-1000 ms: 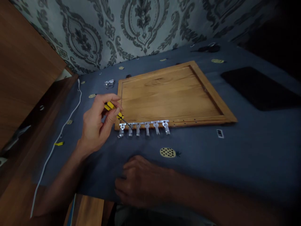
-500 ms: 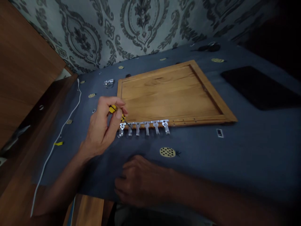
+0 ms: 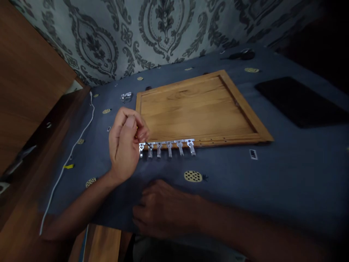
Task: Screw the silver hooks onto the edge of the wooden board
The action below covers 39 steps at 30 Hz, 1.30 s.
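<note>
A wooden framed panel [image 3: 196, 105] lies flat on a blue patterned cloth [image 3: 272, 174]. Along its near edge sit several silver metal hooks [image 3: 166, 147]. My left hand [image 3: 127, 145] is closed round a small yellow-handled screwdriver, now almost hidden by my fingers; its thin metal tip [image 3: 147, 144] touches the second hook from the left. My right hand [image 3: 163, 209] rests palm down on the cloth near the front edge, fingers loosely curled and dim, holding nothing that I can see.
A loose silver hook [image 3: 126, 96] lies beyond the panel's left corner. A white cable [image 3: 68, 156] runs down the cloth's left side beside a wooden cabinet [image 3: 24, 80]. A black flat object [image 3: 300, 102] lies at right. Patterned wallpaper stands behind.
My left hand has rolled over the screwdriver and shifted right, so the yellow handle is now covered. The tip stays at the second hook. My right hand has not moved.
</note>
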Available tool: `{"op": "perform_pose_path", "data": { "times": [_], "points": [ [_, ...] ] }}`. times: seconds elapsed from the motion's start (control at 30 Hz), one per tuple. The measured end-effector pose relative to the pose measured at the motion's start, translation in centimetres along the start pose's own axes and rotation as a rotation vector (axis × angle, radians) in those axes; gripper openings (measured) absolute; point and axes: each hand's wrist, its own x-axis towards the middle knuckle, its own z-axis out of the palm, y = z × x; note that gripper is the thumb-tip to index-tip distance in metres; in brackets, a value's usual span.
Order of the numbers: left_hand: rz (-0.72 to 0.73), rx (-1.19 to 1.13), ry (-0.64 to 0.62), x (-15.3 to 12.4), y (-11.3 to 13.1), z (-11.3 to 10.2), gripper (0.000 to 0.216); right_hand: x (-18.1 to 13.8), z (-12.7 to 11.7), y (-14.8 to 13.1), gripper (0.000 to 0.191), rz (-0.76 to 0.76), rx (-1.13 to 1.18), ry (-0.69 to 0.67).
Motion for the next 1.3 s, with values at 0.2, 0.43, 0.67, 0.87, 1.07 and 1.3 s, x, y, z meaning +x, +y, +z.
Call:
{"op": "perform_pose_path", "data": {
  "times": [0.2,0.43,0.67,0.87,1.07,1.3],
  "points": [
    [0.089,0.017,-0.017,-0.1,-0.5,0.7,0.041,0.0,0.3,0.1,0.019,-0.014,0.017,0.028],
    [0.097,0.015,0.016,0.3,-0.7,0.9,0.047,-0.2,0.5,-0.1,0.018,0.013,0.01,0.059],
    [0.082,0.026,0.019,0.4,-0.5,0.8,0.045,0.0,0.5,0.0,0.018,0.006,-0.005,0.05],
    [0.057,0.009,0.072,1.5,2.1,0.3,0.05,-0.1,0.1,0.0,0.021,0.013,-0.008,0.007],
    [0.054,0.018,0.093,1.3,2.2,0.3,0.05,-0.1,0.2,-0.1,0.021,0.018,0.006,0.026],
    [0.062,0.014,0.086,1.0,0.5,0.4,0.05,-0.1,0.0,0.0,0.023,0.016,0.013,0.003]
  ]
}}
